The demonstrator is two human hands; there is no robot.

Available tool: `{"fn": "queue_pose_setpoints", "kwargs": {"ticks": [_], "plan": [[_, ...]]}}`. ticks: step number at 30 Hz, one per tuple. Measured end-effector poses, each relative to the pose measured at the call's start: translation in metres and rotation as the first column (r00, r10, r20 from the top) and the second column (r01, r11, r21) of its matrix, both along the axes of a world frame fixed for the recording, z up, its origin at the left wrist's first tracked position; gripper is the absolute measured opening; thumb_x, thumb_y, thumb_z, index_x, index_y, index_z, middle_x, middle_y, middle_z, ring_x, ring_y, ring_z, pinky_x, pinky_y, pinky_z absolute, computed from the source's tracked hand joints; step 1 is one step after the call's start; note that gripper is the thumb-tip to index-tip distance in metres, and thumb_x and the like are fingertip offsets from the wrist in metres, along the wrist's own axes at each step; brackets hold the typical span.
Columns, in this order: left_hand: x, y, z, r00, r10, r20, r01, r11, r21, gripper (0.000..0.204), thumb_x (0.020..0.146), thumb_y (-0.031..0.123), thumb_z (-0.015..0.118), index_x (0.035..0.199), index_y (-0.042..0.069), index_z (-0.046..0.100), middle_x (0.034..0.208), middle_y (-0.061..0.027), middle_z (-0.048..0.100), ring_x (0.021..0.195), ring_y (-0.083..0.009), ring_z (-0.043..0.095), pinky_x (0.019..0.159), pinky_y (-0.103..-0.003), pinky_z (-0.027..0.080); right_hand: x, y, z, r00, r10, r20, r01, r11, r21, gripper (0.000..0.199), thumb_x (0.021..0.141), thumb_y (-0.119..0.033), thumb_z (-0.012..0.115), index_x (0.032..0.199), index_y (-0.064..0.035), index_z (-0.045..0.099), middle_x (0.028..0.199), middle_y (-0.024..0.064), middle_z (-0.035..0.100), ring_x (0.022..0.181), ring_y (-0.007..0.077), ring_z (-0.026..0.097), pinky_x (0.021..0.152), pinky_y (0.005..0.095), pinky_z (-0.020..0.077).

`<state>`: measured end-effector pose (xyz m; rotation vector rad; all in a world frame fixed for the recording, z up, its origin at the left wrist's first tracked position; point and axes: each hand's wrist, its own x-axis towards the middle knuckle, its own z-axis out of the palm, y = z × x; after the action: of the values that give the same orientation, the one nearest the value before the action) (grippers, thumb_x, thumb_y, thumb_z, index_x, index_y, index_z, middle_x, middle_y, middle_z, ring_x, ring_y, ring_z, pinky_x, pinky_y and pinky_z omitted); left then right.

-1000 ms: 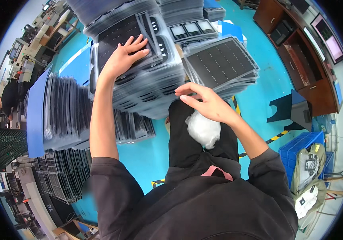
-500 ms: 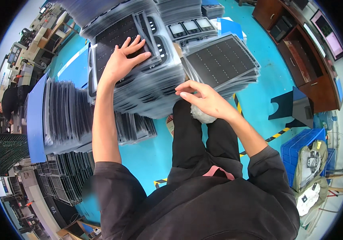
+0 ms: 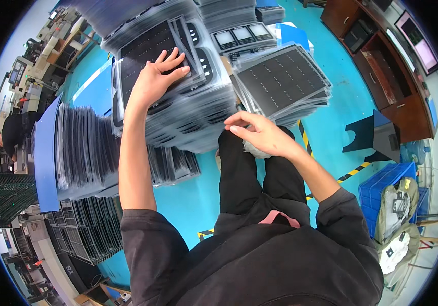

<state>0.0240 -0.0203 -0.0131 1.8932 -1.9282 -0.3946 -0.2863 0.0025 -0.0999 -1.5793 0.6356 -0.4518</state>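
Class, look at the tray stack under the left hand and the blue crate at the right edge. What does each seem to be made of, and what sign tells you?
Tray stack: probably thin clear plastic, glossy; the edges look translucent and catch light, with dark gridded inserts showing through under the left hand.
Blue crate: likely rigid moulded plastic, matt; even colour and a ribbed, latticed wall.

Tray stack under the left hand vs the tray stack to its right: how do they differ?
The stack under the left hand is taller and ragged, its trays fanned out at the edge; the stack on the right is lower and neater. The left hand lies flat on the first; nothing touches the second, and the right hand hovers near the first stack's lower corner. Both are thin dark gridded trays.
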Motion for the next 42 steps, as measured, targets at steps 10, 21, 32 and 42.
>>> {"fn": "queue_pose_setpoints", "kwargs": {"ticks": [10,21,32,42], "plan": [[-0.007,0.000,0.001,0.999,0.021,-0.037,-0.022,0.999,-0.033,0.054,0.094,0.038,0.073,0.141,0.013,0.064,0.157,-0.0045,0.051,0.156,-0.0241,0.029,0.129,-0.051,0.007,-0.008,0.006,-0.009,1.000,0.010,-0.007,-0.010,1.000,0.029,0.032,0.105,-0.025,0.062,0.126,-0.0008,0.063,0.118,0.0126,0.070,0.114,0.0213,0.067,0.103,0.0367,0.0515],[-0.004,0.001,0.000,1.000,0.012,-0.007,-0.012,1.000,-0.019,0.051,0.100,0.039,0.067,0.143,0.013,0.062,0.157,-0.0018,0.052,0.156,-0.0245,0.029,0.128,-0.051,0.010,-0.011,0.010,-0.018,1.000,0.024,-0.021,-0.023,0.998,0.052,0.033,0.105,-0.025,0.062,0.126,-0.0001,0.063,0.116,0.0132,0.071,0.113,0.0222,0.067,0.102,0.0371,0.0520],[-0.007,0.000,0.000,0.998,0.049,-0.041,-0.051,0.997,-0.052,0.051,0.095,0.043,0.071,0.137,0.014,0.067,0.151,-0.0004,0.057,0.154,-0.0254,0.034,0.128,-0.056,0.010,-0.020,0.015,-0.032,1.000,0.025,-0.019,-0.024,0.998,0.061,0.035,0.105,-0.028,0.062,0.127,0.0002,0.062,0.117,0.0144,0.071,0.113,0.0228,0.068,0.101,0.0371,0.0520],[-0.002,0.004,-0.009,0.978,0.030,-0.209,-0.067,0.982,-0.175,0.030,0.097,0.031,0.069,0.119,0.012,0.077,0.146,-0.0045,0.062,0.147,-0.0259,0.046,0.127,-0.055,0.013,-0.033,0.019,-0.043,0.998,0.053,-0.038,-0.051,0.997,0.066,0.035,0.105,-0.027,0.062,0.127,-0.0001,0.063,0.116,0.0133,0.072,0.113,0.0222,0.068,0.101,0.0360,0.0513]]}}
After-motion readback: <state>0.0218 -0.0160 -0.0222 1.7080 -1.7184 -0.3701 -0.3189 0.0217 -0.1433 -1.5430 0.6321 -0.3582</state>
